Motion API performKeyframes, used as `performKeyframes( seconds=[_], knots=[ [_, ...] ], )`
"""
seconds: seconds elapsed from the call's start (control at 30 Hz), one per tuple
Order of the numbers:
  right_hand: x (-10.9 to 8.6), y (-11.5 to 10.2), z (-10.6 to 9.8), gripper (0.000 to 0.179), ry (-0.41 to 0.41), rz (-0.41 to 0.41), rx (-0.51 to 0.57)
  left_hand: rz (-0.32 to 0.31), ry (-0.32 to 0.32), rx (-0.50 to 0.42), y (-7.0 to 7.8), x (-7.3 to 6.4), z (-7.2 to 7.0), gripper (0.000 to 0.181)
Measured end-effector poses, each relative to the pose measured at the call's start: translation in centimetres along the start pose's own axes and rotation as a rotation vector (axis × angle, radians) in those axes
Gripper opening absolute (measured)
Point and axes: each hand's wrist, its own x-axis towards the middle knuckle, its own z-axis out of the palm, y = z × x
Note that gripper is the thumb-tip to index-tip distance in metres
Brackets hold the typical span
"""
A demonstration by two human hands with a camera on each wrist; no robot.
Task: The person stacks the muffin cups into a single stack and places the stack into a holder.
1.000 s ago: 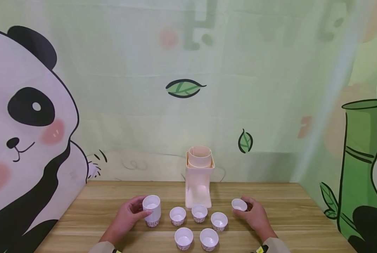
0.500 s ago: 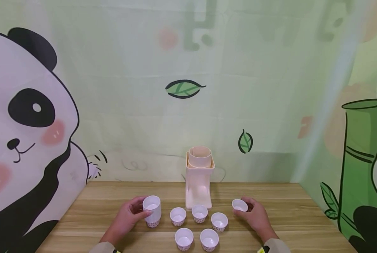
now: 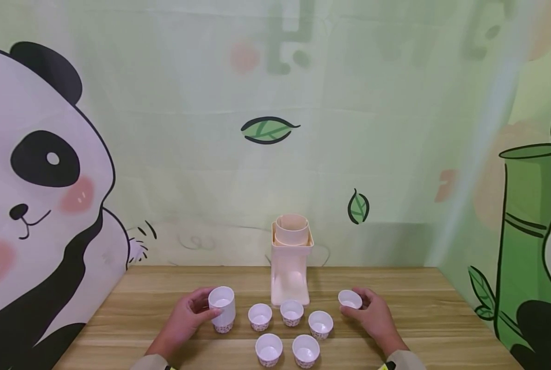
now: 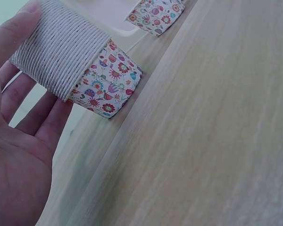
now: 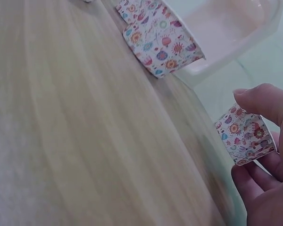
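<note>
My left hand (image 3: 189,314) grips a tall stack of white paper cups (image 3: 222,303), thumb on the near side. In the left wrist view the stack (image 4: 61,49) shows many tightly nested rims above a floral-printed lowest cup. My right hand (image 3: 370,316) pinches a single small paper cup (image 3: 349,299) between thumb and fingers. Its flower print shows in the right wrist view, where the cup (image 5: 243,134) sits against the fingers. Between the hands several upright paper cups stand on the table, among them a back middle cup (image 3: 291,312) and a front left cup (image 3: 269,349).
Behind the cups stands a pale pink dispenser-like holder (image 3: 290,262) with a round tube in its top. The wooden table (image 3: 173,277) ends at a green cloth backdrop (image 3: 201,169) with panda and bamboo drawings. A front right cup (image 3: 306,350) stands near me.
</note>
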Motion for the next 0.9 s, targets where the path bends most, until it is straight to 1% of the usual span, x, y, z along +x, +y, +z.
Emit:
performKeyframes(
  seconds=[0.5, 0.7, 0.9],
  knots=[
    [-0.3, -1.5, 0.2, 0.067, -0.013, -0.040, 0.042, 0.009, 0.010, 0.003, 0.1, -0.1, 0.1, 0.055],
    [-0.6, -2.4, 0.4, 0.063, -0.017, -0.032, 0.088, 0.005, 0.014, 0.005, 0.1, -0.1, 0.1, 0.055],
    [-0.9, -3.2, 0.5, 0.063, -0.031, -0.045, 0.143, 0.010, 0.016, 0.003, 0.0, -0.1, 0.1, 0.055]
  ],
)
